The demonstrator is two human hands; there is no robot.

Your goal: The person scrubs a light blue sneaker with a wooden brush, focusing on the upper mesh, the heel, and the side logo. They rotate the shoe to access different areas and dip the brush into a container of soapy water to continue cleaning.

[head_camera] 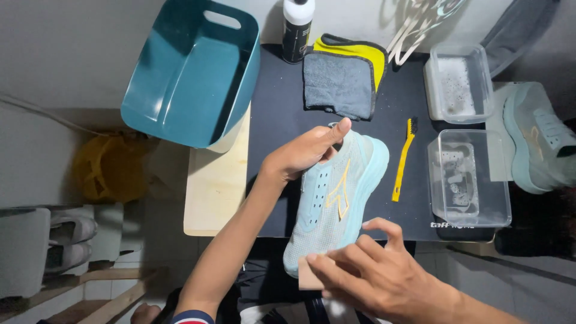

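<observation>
Shoe [336, 204], pale teal, sits gripped at its collar by the left hand [303, 153] while right hand [375, 273] fingers pinch a tan block [309, 276] against its toe, which might slip toward the yellow brush [405, 159] and clear tubs [468, 177] just beyond.

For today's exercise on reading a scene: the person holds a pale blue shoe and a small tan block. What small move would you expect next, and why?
Probably a short rub of the tan block along the toe of the pale blue shoe. The right hand presses the block at the toe end, while the left hand grips the heel end and steadies the shoe above the dark mat.
</observation>
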